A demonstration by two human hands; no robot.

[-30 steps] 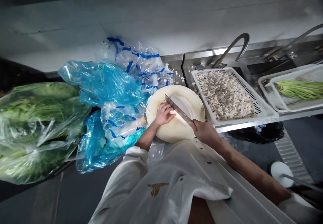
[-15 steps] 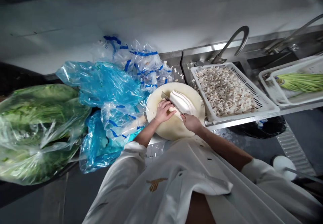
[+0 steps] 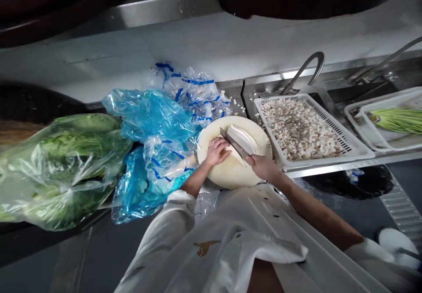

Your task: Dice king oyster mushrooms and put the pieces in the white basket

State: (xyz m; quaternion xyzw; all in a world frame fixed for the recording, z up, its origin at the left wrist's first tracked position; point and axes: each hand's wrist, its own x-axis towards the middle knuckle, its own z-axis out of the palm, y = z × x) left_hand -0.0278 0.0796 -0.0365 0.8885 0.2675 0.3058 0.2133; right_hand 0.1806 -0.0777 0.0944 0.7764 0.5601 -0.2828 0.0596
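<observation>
On a round pale cutting board [image 3: 231, 179], my left hand [image 3: 217, 151] presses bent fingers onto a long white piece of king oyster mushroom [image 3: 238, 157]. My right hand [image 3: 264, 167] is closed around the handle of a cleaver [image 3: 234, 145]. Its blade runs slantwise along the right side of the held piece, close to my left fingertips. Just beyond the blade lie long white mushroom slices [image 3: 244, 139], stacked against one another. My left palm and fingers hide part of the held piece.
Right of the board stands a white perforated basket [image 3: 358, 153] of diced mushroom; farther right, another basket [image 3: 379, 138] holds green stalks. Crumpled blue bags [image 3: 154, 112] and a large clear bag of leafy greens [image 3: 75, 170] lie left. A faucet [image 3: 305, 71] rises behind. Dark round shapes overhang above.
The view has tilted upward, so the board and baskets appear lower. The cleaver's broad face shows more now. Both hands keep their holds.
</observation>
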